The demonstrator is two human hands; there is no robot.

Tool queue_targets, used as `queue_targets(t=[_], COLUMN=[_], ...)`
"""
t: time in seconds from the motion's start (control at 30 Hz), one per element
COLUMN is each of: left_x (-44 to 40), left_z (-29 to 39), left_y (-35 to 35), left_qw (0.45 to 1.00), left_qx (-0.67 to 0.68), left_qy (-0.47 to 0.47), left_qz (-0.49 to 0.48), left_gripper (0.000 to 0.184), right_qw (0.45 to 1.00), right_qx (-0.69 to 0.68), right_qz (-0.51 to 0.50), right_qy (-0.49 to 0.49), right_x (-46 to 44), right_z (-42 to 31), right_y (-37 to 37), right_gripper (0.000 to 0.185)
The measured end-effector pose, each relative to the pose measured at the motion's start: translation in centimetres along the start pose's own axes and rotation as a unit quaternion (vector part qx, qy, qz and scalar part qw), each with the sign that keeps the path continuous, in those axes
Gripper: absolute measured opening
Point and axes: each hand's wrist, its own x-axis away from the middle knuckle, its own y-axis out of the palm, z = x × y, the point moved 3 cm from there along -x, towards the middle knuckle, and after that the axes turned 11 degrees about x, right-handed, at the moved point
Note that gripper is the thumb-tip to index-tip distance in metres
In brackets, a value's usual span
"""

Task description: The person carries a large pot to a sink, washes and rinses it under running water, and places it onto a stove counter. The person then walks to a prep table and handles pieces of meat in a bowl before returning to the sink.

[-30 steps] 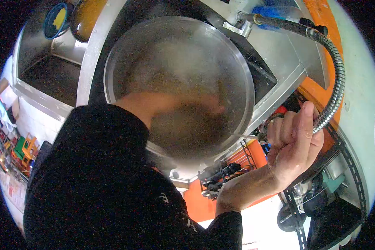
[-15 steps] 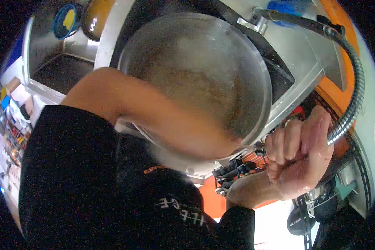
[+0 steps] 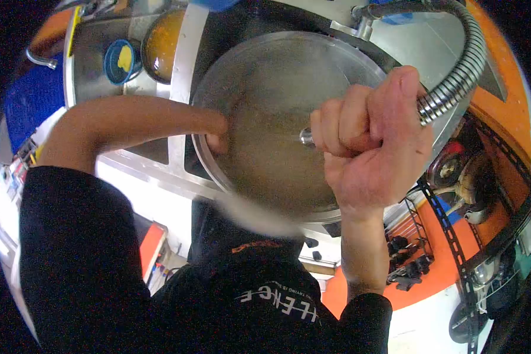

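A large round metal pot (image 3: 277, 177) with a brownish, wet-looking inside stands at the sink in front of me. My left hand (image 3: 217, 131) reaches over the pot's left rim, fingers down inside it. They are blurred, so I cannot make out whether they hold anything. Above the pot's right side, my right hand (image 3: 374, 141) is wrapped in a fist around the end of a flexible metal spray hose (image 3: 463, 76). The hose's silvery nozzle (image 3: 305, 137) pokes out of the fist, facing left over the pot.
At the upper left, a blue tub (image 3: 119, 62) with something yellow inside stands beside an orange-brown bowl (image 3: 161, 47) in another basin. A tap base (image 3: 364, 26) is behind the pot. Lower right are a wire rack (image 3: 419, 236) and a black slotted metal post (image 3: 454, 242).
My left hand has moved from the pot's lower right, near the nozzle, to its left side. My right hand has brought the hose end up and left over the pot.
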Motion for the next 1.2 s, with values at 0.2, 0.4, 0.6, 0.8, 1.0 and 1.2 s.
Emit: queue_targets(t=[0.2,0.4,0.6,0.8,1.0,1.2], left_x=[3.5,7.0,1.5,8.0,4.4,3.7], left_z=[-6.7,-2.2,1.5,17.3,18.5,18.8], left_y=[-2.4,-0.9,4.8,-4.0,-5.4,-6.1], left_qw=[0.863,0.883,0.995,0.927,0.812,0.770], left_qx=[-0.199,-0.002,-0.085,0.202,0.321,0.312], left_qy=[-0.354,-0.319,-0.010,0.205,0.174,0.136], left_qz=[0.299,0.345,0.051,0.242,0.455,0.540], left_gripper=[0.077,0.072,0.033,0.038,0.031,0.027], right_qw=[0.999,0.979,0.993,0.997,0.993,0.995], right_qx=[-0.032,-0.154,-0.109,-0.022,0.095,0.096], right_qz=[-0.006,-0.084,0.036,0.005,0.024,-0.015], right_qy=[-0.043,-0.107,-0.001,0.073,0.064,-0.021], right_x=[0.2,-0.8,1.2,2.8,2.8,2.6], right_z=[0.2,1.2,-0.7,-3.4,-3.5,-2.1], right_y=[0.1,2.2,3.4,0.8,-1.0,-1.9], right_gripper=[0.039,0.041,0.042,0.040,0.038,0.036])
